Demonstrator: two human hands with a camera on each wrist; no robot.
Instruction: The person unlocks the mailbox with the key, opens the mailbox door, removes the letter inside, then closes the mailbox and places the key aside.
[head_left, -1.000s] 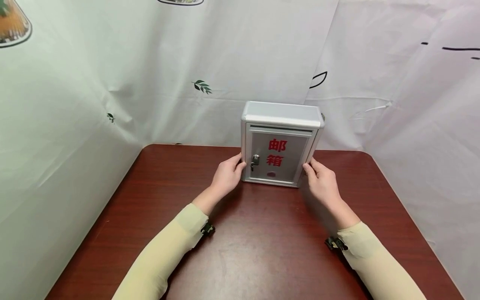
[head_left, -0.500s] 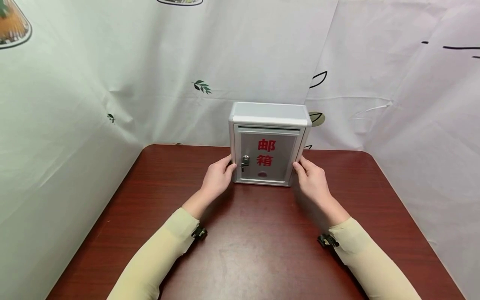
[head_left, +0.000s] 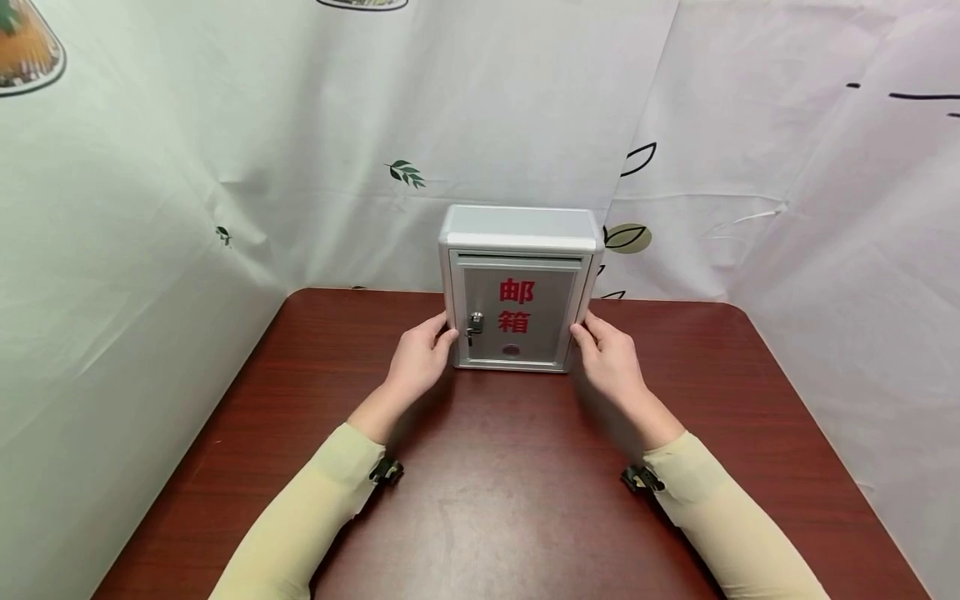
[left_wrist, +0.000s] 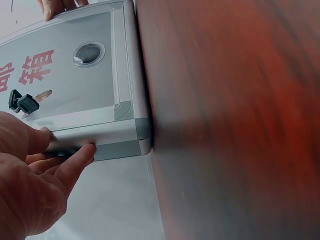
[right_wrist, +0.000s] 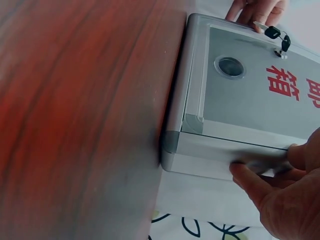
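Observation:
A silver metal mailbox (head_left: 551, 312) with red characters on its door stands upright at the back of the table. Its slot runs under the lid, and a lock with keys (left_wrist: 27, 103) hangs at the door's left side. My left hand (head_left: 420, 357) grips the box's left side low down, thumb near the front edge and fingers along the side. On the opposite side my right hand (head_left: 613, 358) holds it in the same manner. A round window (right_wrist: 230, 67) sits low on the door. In the wrist views the box's bottom edge lies against or very close to the tabletop.
The reddish-brown wooden table (head_left: 495, 492) has rounded back corners. White printed cloth (head_left: 300, 125) hangs behind the mailbox and along both sides. Black cameras (head_left: 642, 478) are strapped at both wrists.
Both hands have moved the mailbox to the left along the back of the table. It has turned slightly to face more squarely forward, and more of the leaf print shows at its right.

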